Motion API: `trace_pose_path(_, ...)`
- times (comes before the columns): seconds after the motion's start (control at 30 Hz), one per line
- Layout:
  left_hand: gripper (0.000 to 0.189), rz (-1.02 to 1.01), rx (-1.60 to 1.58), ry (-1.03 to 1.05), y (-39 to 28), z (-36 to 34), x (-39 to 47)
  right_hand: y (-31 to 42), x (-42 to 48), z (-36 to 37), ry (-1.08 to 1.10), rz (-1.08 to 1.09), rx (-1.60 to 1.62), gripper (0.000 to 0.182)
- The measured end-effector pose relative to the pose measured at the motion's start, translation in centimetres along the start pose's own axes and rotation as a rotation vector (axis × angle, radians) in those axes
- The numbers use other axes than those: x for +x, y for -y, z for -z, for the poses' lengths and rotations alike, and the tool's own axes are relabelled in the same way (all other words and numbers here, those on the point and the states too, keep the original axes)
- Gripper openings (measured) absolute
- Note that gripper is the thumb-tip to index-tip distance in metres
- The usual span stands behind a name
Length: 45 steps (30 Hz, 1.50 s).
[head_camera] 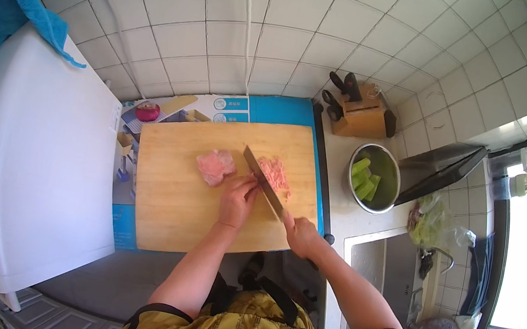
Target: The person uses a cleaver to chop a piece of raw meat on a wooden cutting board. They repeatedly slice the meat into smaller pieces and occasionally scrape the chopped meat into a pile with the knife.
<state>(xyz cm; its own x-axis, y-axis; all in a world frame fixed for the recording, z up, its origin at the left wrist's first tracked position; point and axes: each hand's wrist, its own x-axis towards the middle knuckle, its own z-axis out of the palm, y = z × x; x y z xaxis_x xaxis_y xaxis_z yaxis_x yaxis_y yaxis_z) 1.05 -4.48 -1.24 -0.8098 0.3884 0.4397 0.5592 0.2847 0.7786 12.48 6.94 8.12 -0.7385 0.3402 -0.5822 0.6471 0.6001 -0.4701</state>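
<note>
My right hand (303,235) grips the handle of a cleaver-like kitchen knife (265,181), whose blade slants up and left across a wooden cutting board (171,217). Close against the left side of the blade, my left hand (238,202) rests with its fingers bunched; what lies under the fingertips is mostly hidden. Thin strips of raw pink meat (274,172) lie in a small heap just right of the blade. A larger chunk of raw meat (215,167) sits on the board to the left, up from my left hand.
At the right stand a steel bowl (389,177) with cut green vegetable pieces (365,180) and a wooden knife block (363,116). Nearer me is a sink (368,258). A white appliance (39,163) borders the board's left; a tiled wall (300,8) rises behind.
</note>
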Motion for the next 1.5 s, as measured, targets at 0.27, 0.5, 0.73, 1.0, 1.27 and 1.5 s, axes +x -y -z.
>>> trace_pose_path(0.27,0.010,-0.016,-0.041,0.003,0.0,0.1,0.3,0.9,2.0,-1.0,-0.055,0.085,-0.020,0.064)
trace_pose_path(0.5,0.016,0.151,-0.090,0.007,-0.8,0.4,0.1,-2.7,-2.8,0.7,0.052,-0.127,0.045,0.068)
trace_pose_path(0.73,0.020,0.066,0.028,-0.018,0.1,0.1,0.0,-1.7,-3.9,1.3,0.018,-0.136,0.144,0.066)
trace_pose_path(1.0,0.016,0.081,-0.097,-0.054,0.0,0.3,-0.1,-1.2,-3.5,0.8,0.028,-0.082,0.116,0.066)
trace_pose_path(1.27,0.012,0.043,-0.061,-0.012,-0.2,0.6,0.3,-1.7,-3.2,0.3,-0.026,-0.060,0.091,0.062)
trace_pose_path(1.5,0.010,0.018,-0.051,-0.015,0.0,0.6,0.3,-1.1,-3.7,0.9,-0.032,-0.068,0.097,0.060)
